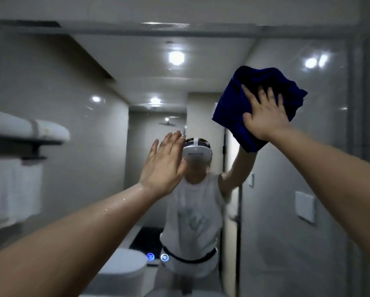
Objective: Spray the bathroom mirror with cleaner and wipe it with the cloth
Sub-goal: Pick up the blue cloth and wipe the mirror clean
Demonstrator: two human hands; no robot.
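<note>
Your left forearm (76,236) comes up from the lower left of the frame, with water drops on it. At its end your left hand (162,163) stands raised at the centre, fingers straight and together, holding nothing. You cannot tell from here whether it touches the glass.

In the upper right, your right hand (265,114) lies flat with its fingers spread, pressing the bunched dark blue cloth (229,116) against the mirror (308,189). The fingers do not curl round the cloth, which sticks out above, left of and below the palm.

Two small round lit buttons (150,256) glow blue low at the centre of the mirror.

In the reflection, a dark shelf (29,142) at the left edge carries a folded white towel (29,127), and more white towels (14,189) hang just under it. A white toilet (122,266) with its lid down shows at the bottom centre, so what it contains is hidden. Round ceiling lights (176,57) shine near the top.
</note>
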